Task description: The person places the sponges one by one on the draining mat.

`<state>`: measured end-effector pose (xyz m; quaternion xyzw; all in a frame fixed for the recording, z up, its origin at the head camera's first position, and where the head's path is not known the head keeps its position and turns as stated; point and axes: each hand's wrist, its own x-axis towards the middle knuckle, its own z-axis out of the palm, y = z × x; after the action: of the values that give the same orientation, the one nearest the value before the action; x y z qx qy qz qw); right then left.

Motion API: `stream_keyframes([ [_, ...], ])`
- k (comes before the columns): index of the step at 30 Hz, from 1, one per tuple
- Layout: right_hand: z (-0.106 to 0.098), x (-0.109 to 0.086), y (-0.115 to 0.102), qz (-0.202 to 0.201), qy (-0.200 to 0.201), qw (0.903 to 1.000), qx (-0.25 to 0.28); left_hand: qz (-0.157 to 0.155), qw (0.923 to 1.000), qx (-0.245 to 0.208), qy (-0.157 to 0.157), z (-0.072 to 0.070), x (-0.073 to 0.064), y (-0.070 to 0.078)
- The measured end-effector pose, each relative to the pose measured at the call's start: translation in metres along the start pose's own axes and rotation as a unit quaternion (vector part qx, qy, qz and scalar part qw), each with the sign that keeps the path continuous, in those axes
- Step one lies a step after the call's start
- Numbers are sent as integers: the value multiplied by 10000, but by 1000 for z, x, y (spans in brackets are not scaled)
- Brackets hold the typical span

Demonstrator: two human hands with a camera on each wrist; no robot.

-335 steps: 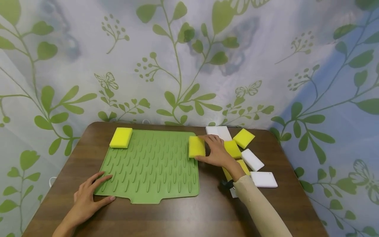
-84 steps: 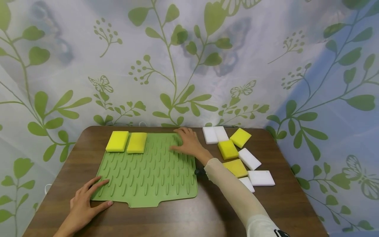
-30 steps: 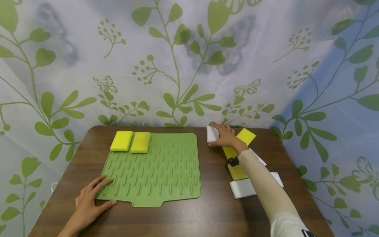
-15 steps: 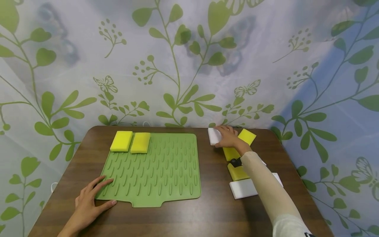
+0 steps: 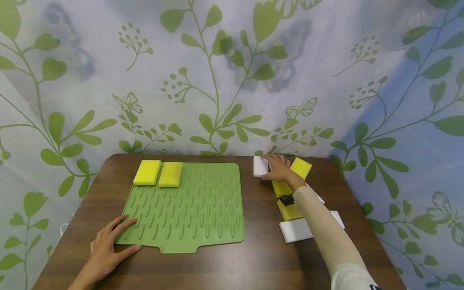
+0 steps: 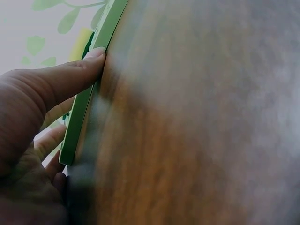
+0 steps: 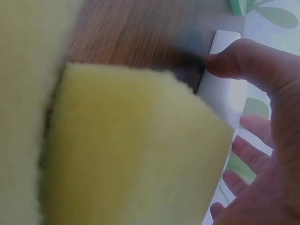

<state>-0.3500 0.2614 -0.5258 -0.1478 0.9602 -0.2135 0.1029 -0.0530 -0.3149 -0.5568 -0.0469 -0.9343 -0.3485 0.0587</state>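
A green ridged mat lies on the wooden table, with two yellow sponges side by side at its back left corner. My left hand rests at the mat's front left corner, fingers spread over the left edge and thumb along the front edge. At the back right, my right hand grips a white sponge, mostly hidden under it in the head view. In the right wrist view, thumb and fingers straddle this white sponge. Another white sponge sits just left of the hand.
Several sponges lie around the right forearm: yellow ones below the wrist, a yellow one behind it, a long white block and another white one farther right. A patterned curtain hangs behind the table.
The second yellow sponge has gone from the right onto the mat, beside the first. My right hand has returned to the white sponges and shifted slightly rightward there. My left hand stays put.
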Motion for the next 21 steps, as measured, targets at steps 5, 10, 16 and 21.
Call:
stream_keyframes([
  [5, 5, 3, 6, 45, 3, 9999, 95, -27, 10000, 13, -17, 0, -2, 1],
  [10, 7, 0, 5, 88, 48, 9999, 116, -74, 10000, 26, -45, 1, -4, -1],
  [16, 6, -1, 6, 47, 122, 9998, 169, -65, 10000, 28, -9, 0, -3, 0],
  [21, 3, -4, 0, 18, 160, 9998, 94, -13, 10000, -21, 28, -1, -2, 2],
])
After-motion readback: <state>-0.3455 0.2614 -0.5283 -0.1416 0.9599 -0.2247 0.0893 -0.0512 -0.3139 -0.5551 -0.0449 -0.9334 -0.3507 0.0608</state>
